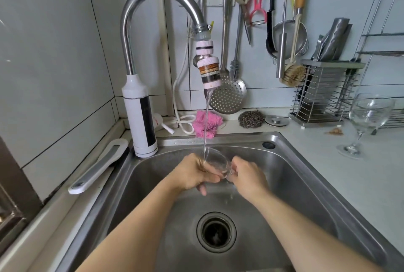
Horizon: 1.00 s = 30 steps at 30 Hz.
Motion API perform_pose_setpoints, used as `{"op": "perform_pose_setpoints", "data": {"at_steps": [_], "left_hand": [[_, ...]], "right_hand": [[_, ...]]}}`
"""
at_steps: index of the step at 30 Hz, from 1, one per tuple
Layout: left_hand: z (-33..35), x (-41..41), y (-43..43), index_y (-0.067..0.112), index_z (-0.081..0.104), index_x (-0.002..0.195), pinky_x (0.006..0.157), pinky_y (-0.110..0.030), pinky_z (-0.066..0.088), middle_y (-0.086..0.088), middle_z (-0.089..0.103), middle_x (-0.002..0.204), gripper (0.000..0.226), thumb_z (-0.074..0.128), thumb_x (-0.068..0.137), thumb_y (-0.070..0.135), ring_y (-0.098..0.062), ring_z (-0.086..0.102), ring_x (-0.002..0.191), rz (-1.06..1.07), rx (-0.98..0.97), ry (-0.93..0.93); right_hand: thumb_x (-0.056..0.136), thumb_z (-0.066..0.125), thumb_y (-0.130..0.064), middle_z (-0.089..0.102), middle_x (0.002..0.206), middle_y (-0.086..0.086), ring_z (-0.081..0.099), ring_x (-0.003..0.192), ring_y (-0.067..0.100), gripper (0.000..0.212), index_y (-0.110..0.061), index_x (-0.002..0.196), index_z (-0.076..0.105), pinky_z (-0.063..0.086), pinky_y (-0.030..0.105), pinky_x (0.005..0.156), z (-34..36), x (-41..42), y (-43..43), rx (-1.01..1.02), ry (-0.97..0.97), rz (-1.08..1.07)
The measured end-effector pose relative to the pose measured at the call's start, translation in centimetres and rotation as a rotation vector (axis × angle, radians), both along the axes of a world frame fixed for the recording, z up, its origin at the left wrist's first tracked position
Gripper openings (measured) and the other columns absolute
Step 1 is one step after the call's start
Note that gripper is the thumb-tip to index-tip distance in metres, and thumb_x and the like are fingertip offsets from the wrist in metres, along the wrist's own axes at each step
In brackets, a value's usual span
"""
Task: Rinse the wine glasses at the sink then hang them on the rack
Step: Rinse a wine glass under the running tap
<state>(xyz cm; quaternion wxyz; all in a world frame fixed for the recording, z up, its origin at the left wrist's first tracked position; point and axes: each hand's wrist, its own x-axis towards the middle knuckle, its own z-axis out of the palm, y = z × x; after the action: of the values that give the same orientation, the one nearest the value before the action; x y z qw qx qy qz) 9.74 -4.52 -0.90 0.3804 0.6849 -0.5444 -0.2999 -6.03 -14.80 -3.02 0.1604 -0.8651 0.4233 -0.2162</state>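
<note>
A clear wine glass (215, 161) lies tilted over the steel sink (301, 173), its mouth toward the back under the water stream (206, 123) from the faucet filter (208, 73). My left hand (193, 173) wraps around the bowl. My right hand (248, 175) grips the stem end, which is hidden by the fingers. A second wine glass (367, 123) stands upright on the counter at the right, apart from both hands.
The drain (216, 231) is at the sink's middle front. A pink cloth (206, 124), steel scourer (251, 118) and sink plug (276, 120) lie behind the sink. Utensils hang on the wall; a wire utensil holder (323, 94) and a wire rack (384, 53) stand at the right.
</note>
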Motion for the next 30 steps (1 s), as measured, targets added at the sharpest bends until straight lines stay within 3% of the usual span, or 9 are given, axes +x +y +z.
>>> {"op": "perform_pose_setpoints", "data": {"at_steps": [4, 7, 10, 15, 17, 21, 23, 26, 30], "left_hand": [[0.0, 0.0, -0.6, 0.034, 0.080, 0.069, 0.068, -0.022, 0.049, 0.018, 0.077, 0.075, 0.014, 0.093, 0.067, 0.029, 0.002, 0.067, 0.068, 0.381, -0.142, -0.383], [-0.1, -0.1, -0.7, 0.031, 0.084, 0.088, 0.054, -0.018, 0.045, 0.017, 0.075, 0.067, 0.017, 0.090, 0.074, 0.024, -0.003, 0.063, 0.048, 0.188, -0.055, -0.136], [-0.4, -0.2, -0.4, 0.020, 0.082, 0.108, 0.055, -0.025, 0.053, 0.012, 0.079, 0.106, 0.024, 0.082, 0.085, 0.014, -0.014, 0.073, 0.060, -0.041, 0.023, 0.085], [-0.4, 0.2, -0.6, 0.026, 0.081, 0.071, 0.059, -0.024, 0.054, 0.008, 0.076, 0.065, 0.015, 0.093, 0.069, 0.034, -0.006, 0.060, 0.041, 0.262, -0.118, -0.240], [-0.3, 0.3, -0.6, 0.028, 0.082, 0.076, 0.065, -0.025, 0.055, 0.006, 0.079, 0.078, 0.015, 0.093, 0.069, 0.034, -0.004, 0.062, 0.043, 0.253, -0.122, -0.219], [-0.1, 0.2, -0.4, 0.027, 0.082, 0.098, 0.066, -0.028, 0.057, 0.007, 0.076, 0.118, 0.024, 0.081, 0.084, 0.008, -0.030, 0.074, 0.101, -0.025, -0.015, 0.127], [-0.2, 0.1, -0.3, 0.021, 0.084, 0.092, 0.070, -0.032, 0.061, 0.002, 0.080, 0.103, 0.016, 0.083, 0.083, 0.009, -0.037, 0.076, 0.094, 0.014, -0.062, 0.096], [-0.3, 0.3, -0.5, 0.025, 0.081, 0.072, 0.071, -0.033, 0.061, 0.007, 0.078, 0.073, 0.015, 0.094, 0.069, 0.032, -0.016, 0.073, 0.058, 0.253, -0.151, -0.199], [-0.4, 0.7, -0.6, 0.027, 0.083, 0.096, 0.079, -0.029, 0.060, -0.002, 0.081, 0.091, 0.020, 0.089, 0.078, 0.023, -0.015, 0.078, 0.081, 0.020, -0.016, 0.015]], "right_hand": [[0.088, 0.068, -0.025, 0.062, 0.080, 0.000, 0.056, 0.082, 0.029, 0.025, -0.019, 0.082, 0.044, 0.034, 0.033, 0.060, 0.6, 0.3, -0.2, 0.046, -0.080, -0.032], [0.087, 0.068, -0.023, 0.062, 0.081, 0.001, 0.055, 0.081, 0.030, 0.027, -0.021, 0.081, 0.041, 0.034, 0.033, 0.060, 0.7, 0.2, -0.2, 0.037, -0.076, -0.033], [0.088, 0.067, -0.020, 0.058, 0.082, -0.003, 0.050, 0.078, 0.025, 0.025, -0.024, 0.083, 0.043, 0.032, 0.032, 0.061, 0.5, -0.1, -0.2, 0.055, -0.035, -0.013], [0.088, 0.069, -0.023, 0.061, 0.081, 0.000, 0.056, 0.078, 0.027, 0.026, -0.021, 0.083, 0.044, 0.034, 0.032, 0.057, 0.9, 0.0, -0.1, 0.071, -0.078, -0.038], [0.087, 0.070, -0.023, 0.062, 0.081, 0.002, 0.058, 0.080, 0.029, 0.025, -0.019, 0.084, 0.045, 0.036, 0.033, 0.059, 1.0, 0.1, 0.0, 0.063, -0.090, -0.035], [0.086, 0.070, -0.018, 0.065, 0.084, 0.003, 0.059, 0.081, 0.029, 0.021, -0.017, 0.085, 0.049, 0.039, 0.034, 0.062, 0.9, -0.2, 0.0, 0.076, -0.058, -0.004], [0.086, 0.071, -0.018, 0.064, 0.082, 0.003, 0.059, 0.079, 0.029, 0.023, -0.017, 0.083, 0.048, 0.038, 0.034, 0.060, 0.8, -0.2, -0.1, 0.072, -0.059, -0.011], [0.086, 0.070, -0.019, 0.062, 0.079, 0.003, 0.060, 0.077, 0.030, 0.025, -0.017, 0.081, 0.046, 0.039, 0.034, 0.059, 0.9, 0.0, 0.0, 0.082, -0.091, -0.043], [0.085, 0.069, -0.016, 0.060, 0.079, 0.001, 0.060, 0.079, 0.031, 0.025, -0.019, 0.081, 0.045, 0.040, 0.034, 0.061, 1.0, -0.1, 0.0, 0.066, -0.084, -0.038]]}}
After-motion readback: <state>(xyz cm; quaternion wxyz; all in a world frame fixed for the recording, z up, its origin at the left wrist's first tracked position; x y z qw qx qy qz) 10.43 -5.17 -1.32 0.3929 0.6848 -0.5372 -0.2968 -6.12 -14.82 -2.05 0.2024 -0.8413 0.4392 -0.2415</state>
